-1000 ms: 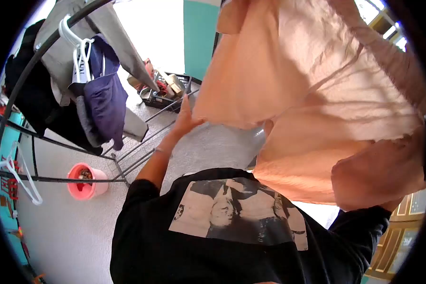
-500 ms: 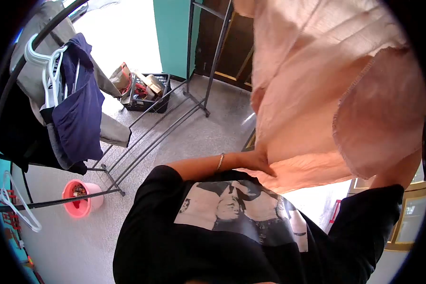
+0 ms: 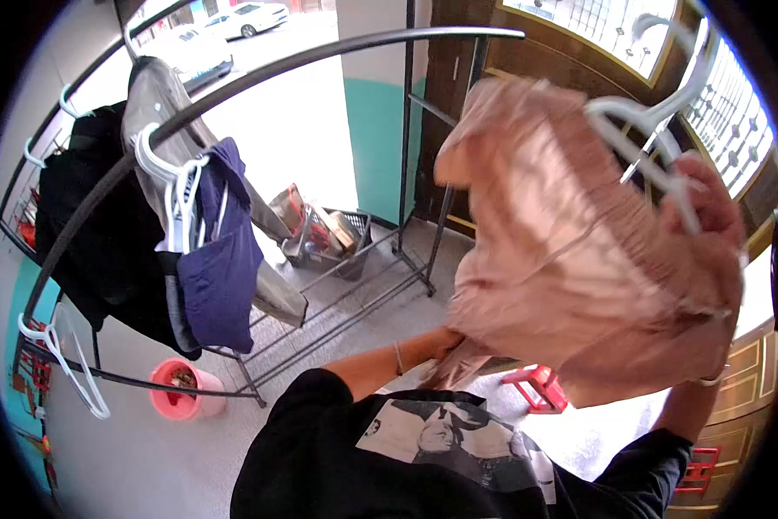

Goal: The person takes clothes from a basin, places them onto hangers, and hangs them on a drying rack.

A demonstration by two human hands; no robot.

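A peach-coloured garment [image 3: 536,233] with a gathered, waistband-like edge hangs bunched in front of me, blurred by motion. Raised at the right, my right hand [image 3: 709,203] is closed around the lower part of a white clothes hanger [image 3: 627,108], right beside the gathered edge; whether it also grips cloth is hard to make out. The hanger's hook points up, free of any rail. My left hand [image 3: 445,342], with a bracelet at the wrist, is closed on the garment's lower left side. Cloth partly hides its fingers.
To the left stands a black metal clothes rack [image 3: 259,73] carrying dark and grey clothes, a purple garment [image 3: 220,285] and white hangers. Behind its lower bars is a black basket [image 3: 346,259]. A pink bucket [image 3: 186,389] and a red stool [image 3: 538,389] are on the floor.
The garment has gone from spread wide to bunched up and lower. A white hanger has come into view at my right hand, which is now raised. The view has shifted, showing more of the rack.
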